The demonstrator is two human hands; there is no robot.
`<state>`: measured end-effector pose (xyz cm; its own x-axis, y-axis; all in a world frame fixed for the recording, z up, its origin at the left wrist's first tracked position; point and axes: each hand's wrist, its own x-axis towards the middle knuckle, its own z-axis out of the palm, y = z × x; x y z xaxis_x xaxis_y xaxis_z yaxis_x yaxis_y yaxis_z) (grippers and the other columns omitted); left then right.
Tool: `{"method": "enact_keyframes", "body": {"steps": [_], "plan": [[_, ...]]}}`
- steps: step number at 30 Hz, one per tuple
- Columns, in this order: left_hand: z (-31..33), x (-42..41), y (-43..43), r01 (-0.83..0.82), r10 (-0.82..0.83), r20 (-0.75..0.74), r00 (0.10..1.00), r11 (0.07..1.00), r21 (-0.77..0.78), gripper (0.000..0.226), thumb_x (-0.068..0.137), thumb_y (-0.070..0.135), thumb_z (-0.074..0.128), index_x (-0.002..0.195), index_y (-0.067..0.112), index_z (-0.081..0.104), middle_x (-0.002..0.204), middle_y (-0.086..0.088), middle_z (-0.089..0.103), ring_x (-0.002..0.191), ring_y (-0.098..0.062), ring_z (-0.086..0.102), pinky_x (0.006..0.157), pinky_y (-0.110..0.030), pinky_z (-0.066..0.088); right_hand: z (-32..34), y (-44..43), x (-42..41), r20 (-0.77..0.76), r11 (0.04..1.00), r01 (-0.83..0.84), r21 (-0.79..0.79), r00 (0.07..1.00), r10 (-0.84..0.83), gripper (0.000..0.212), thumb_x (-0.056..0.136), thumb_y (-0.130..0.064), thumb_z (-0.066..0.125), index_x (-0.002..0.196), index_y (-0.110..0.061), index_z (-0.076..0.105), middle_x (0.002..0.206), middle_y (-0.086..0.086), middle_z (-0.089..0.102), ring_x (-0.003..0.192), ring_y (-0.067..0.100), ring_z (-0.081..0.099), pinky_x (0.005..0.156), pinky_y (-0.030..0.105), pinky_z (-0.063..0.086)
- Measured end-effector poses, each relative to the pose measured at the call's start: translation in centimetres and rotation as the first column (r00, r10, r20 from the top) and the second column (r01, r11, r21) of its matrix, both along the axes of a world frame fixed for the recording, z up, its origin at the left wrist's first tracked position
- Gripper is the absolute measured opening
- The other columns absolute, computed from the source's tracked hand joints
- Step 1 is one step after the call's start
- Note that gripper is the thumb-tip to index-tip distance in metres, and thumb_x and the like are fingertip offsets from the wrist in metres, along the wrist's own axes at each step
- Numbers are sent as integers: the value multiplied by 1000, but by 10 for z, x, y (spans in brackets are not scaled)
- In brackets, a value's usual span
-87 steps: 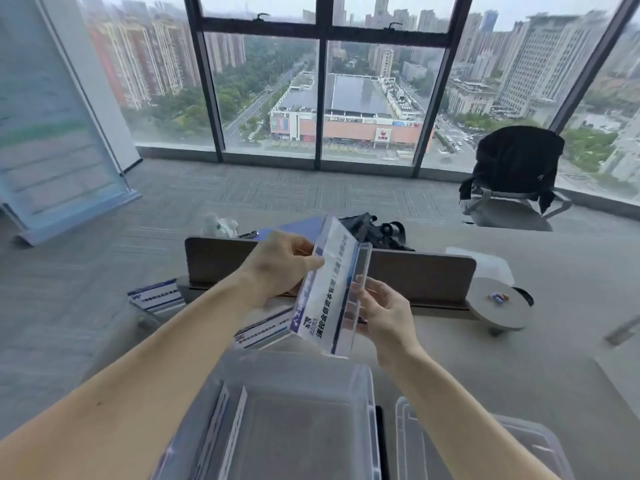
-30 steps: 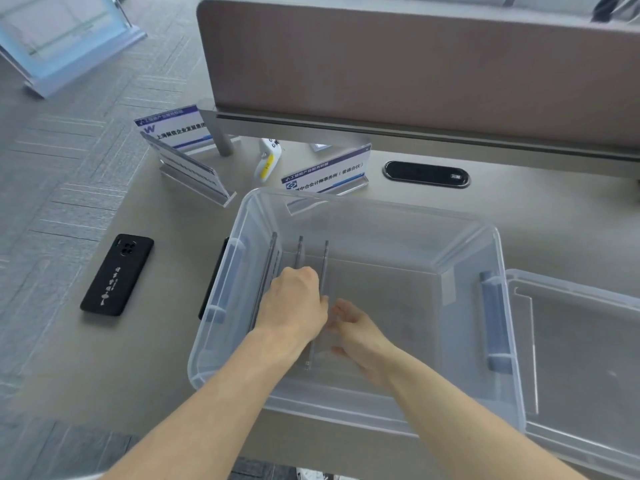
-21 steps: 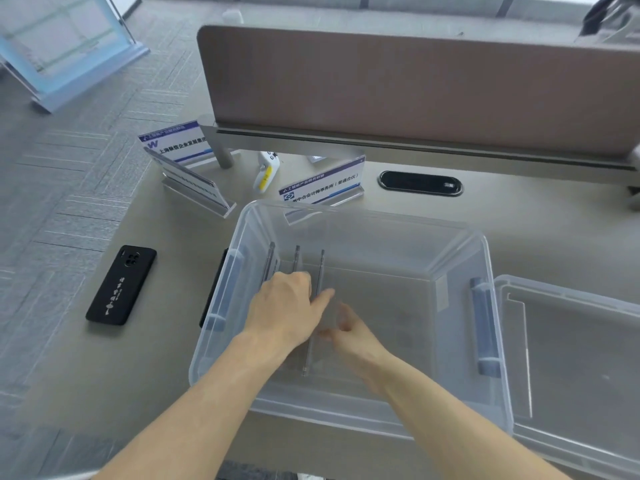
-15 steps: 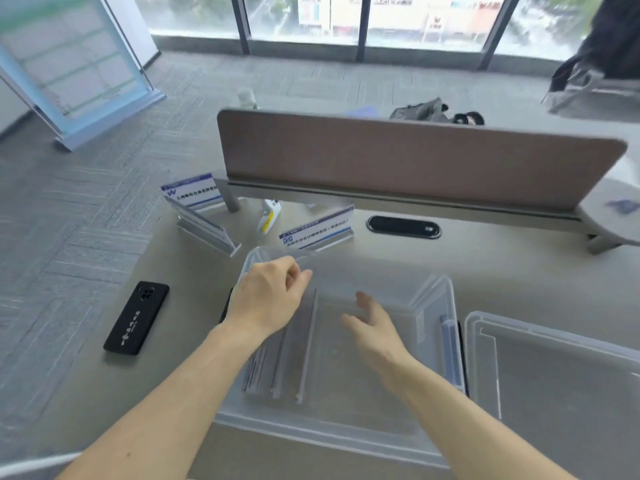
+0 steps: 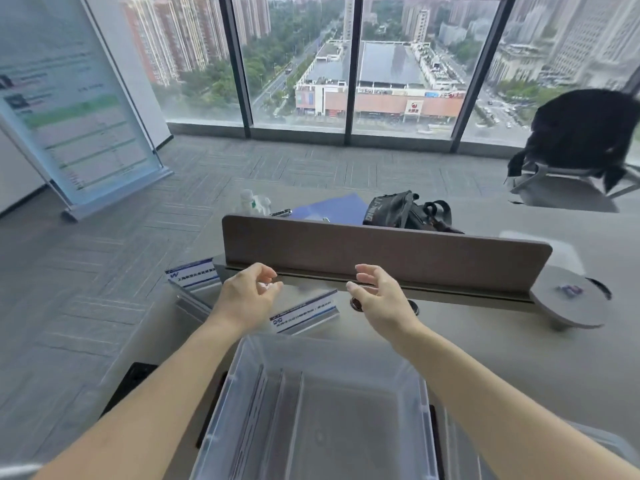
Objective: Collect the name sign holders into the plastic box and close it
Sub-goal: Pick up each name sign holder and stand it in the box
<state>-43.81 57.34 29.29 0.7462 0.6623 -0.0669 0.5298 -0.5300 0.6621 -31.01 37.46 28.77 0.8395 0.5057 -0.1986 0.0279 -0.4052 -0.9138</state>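
The clear plastic box (image 5: 424,403) stands open at the near desk edge, with three sign holders (image 5: 273,403) lying side by side along its left part. Beyond it a name sign holder (image 5: 306,311) with blue-striped white card stands on the desk. Another sign holder (image 5: 190,275) stands further left, by the divider's end. My left hand (image 5: 247,296) hovers open just left of the nearer holder. My right hand (image 5: 379,296) hovers open just to its right. Neither hand touches it.
A brown desk divider (image 5: 381,254) runs behind the holders. The box's lid (image 5: 620,448) lies at the right, mostly out of frame. A black phone (image 5: 133,379) lies left of the box. A round grey stand (image 5: 568,299) sits at the divider's right end.
Both hands let go of the sign holder inside the box, came out and moved forward to either side of the standing holder. The head has tilted up.
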Motion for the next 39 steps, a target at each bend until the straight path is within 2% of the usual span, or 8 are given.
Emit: {"method": "enact_keyframes", "body": {"steps": [10, 17, 23, 26, 28, 35, 37, 39], "plan": [[-117, 30, 95, 136, -173, -317, 933, 981, -138, 59, 91, 33, 72, 145, 18, 55, 145, -6, 60, 132, -24, 57, 107, -29, 42, -122, 69, 72, -152, 956, -8, -292, 988, -38, 53, 87, -43, 68, 134, -21, 58, 133, -1, 64, 110, 21, 62, 95, 38, 51], [-187, 46, 121, 220, -305, -340, 889, 938, -267, 80, 86, 39, 76, 155, 23, 39, 155, 4, 48, 141, -17, 48, 111, -31, 40, -192, 101, 103, -248, 902, -62, -428, 967, -52, 63, 91, -27, 71, 148, -13, 46, 152, 3, 50, 135, 22, 51, 97, 29, 42], [-217, 60, 116, 295, -373, -264, 889, 910, -292, 60, 84, 37, 78, 141, 33, 57, 133, 15, 64, 120, -4, 62, 84, -17, 43, -223, 118, 110, -282, 888, -49, -457, 955, -92, 74, 93, -24, 70, 156, -14, 34, 157, 2, 43, 137, 23, 48, 92, 28, 36], [-225, 65, 117, 349, -398, -211, 893, 907, -236, 18, 91, 23, 65, 104, 30, 76, 97, 12, 77, 95, -6, 71, 71, -19, 49, -232, 126, 112, -273, 890, -53, -453, 959, -81, 71, 93, -22, 70, 154, -15, 36, 156, 1, 45, 134, 24, 50, 91, 29, 39], [-228, 65, 118, 363, -396, -176, 901, 912, -192, 16, 95, 16, 61, 87, 23, 72, 75, 3, 71, 75, -13, 67, 67, -26, 50, -235, 128, 112, -226, 883, -30, -469, 970, -87, 64, 93, -24, 70, 150, -14, 42, 153, 1, 49, 133, 24, 51, 97, 31, 43], [-204, 61, 127, 420, -426, -108, 898, 904, -74, 16, 101, 17, 58, 92, 19, 71, 67, -10, 62, 58, -21, 49, 58, -31, 48, -209, 112, 104, -124, 905, 5, -425, 990, -63, 38, 97, -33, 62, 130, -15, 59, 137, 4, 63, 127, 23, 58, 103, 37, 47], [-181, 60, 126, 445, -449, -81, 890, 893, -60, 17, 101, 14, 59, 93, 20, 73, 65, -6, 60, 57, -19, 47, 56, -25, 42, -190, 100, 99, -113, 939, 17, -344, 992, -59, 31, 95, -33, 64, 124, -23, 62, 123, 2, 68, 120, 18, 61, 97, 37, 49], [-155, 57, 122, 468, -470, -15, 882, 881, -73, 18, 101, 12, 60, 100, 18, 76, 77, -1, 72, 68, -19, 63, 70, -26, 53, -168, 85, 92, -44, 959, 30, -283, 998, -44, 10, 94, -34, 64, 91, -25, 61, 79, -8, 59, 81, 16, 57, 71, 33, 44]]}}
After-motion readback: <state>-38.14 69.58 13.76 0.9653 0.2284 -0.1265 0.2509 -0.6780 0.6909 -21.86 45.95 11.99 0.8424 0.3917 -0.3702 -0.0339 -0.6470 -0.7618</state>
